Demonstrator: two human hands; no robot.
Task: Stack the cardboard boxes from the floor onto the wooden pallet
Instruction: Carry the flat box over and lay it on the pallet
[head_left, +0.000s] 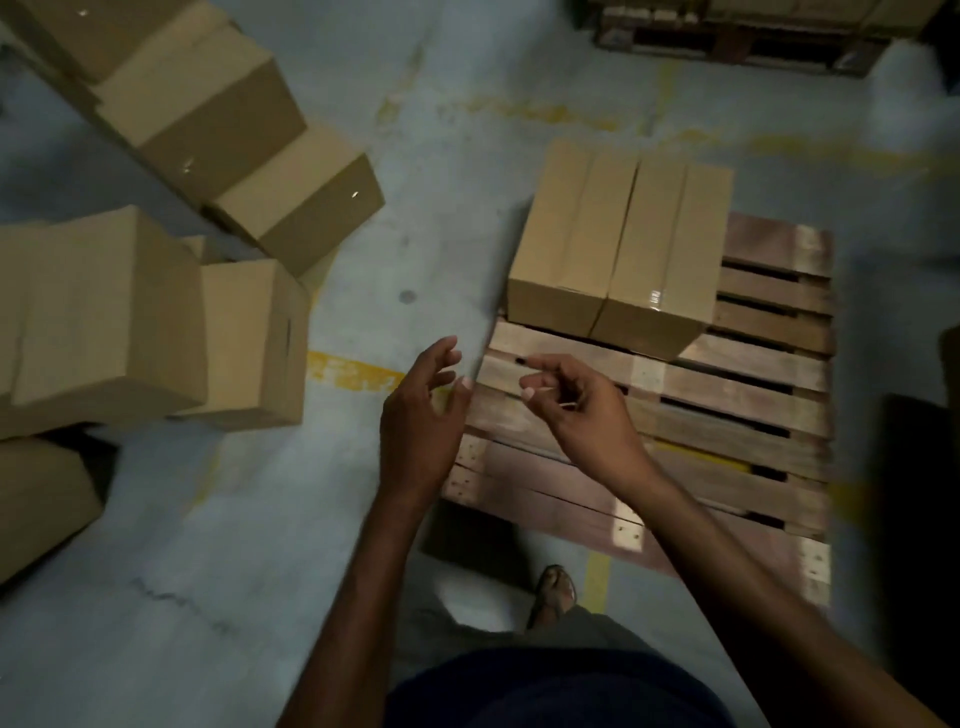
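Cardboard boxes (618, 244) on wooden pallet (727, 415), long axes pointing away; left hand (421, 415), right hand (576, 410) empty, relaxed.

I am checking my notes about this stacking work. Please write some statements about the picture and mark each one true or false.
1. Neither the left hand nor the right hand touches a box. True.
2. The wooden pallet is fully covered. False: the boxes on the pallet fill only its far left corner, and most slats are bare.
3. To the person's left, cardboard boxes on the floor wait in a group. True.
4. The boxes on the pallet stand three layers high. False: there is only one layer.
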